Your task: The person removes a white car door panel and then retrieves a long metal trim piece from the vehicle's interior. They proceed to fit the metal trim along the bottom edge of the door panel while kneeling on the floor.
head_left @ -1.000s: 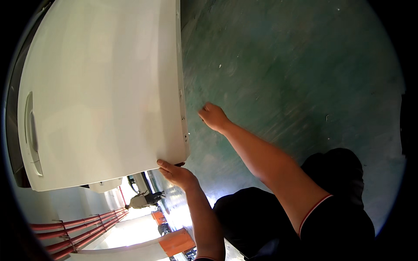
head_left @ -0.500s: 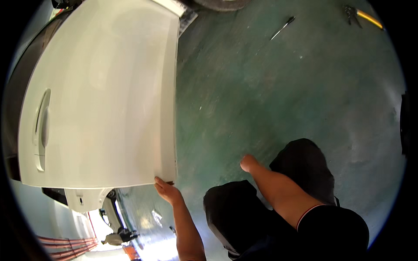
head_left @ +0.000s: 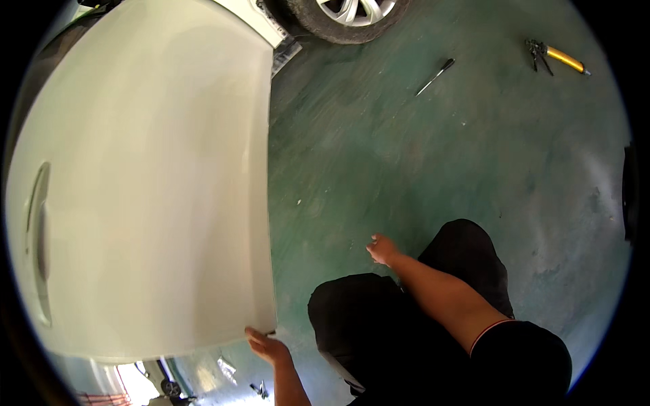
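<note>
- One left hand (head_left: 269,348), bare, grips the corner of a large, gently curved, off-white metal car door (head_left: 162,189): the thumb lies on the outer face, and the other fingers go out of sight round the edge.
- A small dark piece (head_left: 271,333) shows at that same door corner, just beside the fingers; what it is cannot be told.
- The right hand (head_left: 382,249), also bare, hangs to the right of the door and well apart from it, fingers bent inward; how tightly they close, and whether they hold anything, cannot be told.
- Two knees in loose black trousers (head_left: 365,304) bend to the right of the door's gripped corner, and the right arm wears a black sleeve (head_left: 525,355) with a thin light and red trim.
- A long, pale, bar-shaped pull handle (head_left: 42,237) runs along the door's left side.
- To the right of the door spreads a scuffed, dark green floor (head_left: 420,162).
- Past the door's upper right corner is a black rubber tyre on a silver spoked wheel (head_left: 345,24).
- Farther right of the door lie a thin screwdriver with a black handle (head_left: 437,76) and a yellow-barrelled caulking gun with black metal levers (head_left: 558,59).
- Below the door's gripped edge lie a crumpled, clear plastic piece (head_left: 227,370) and a small dark tool (head_left: 259,390).
</note>
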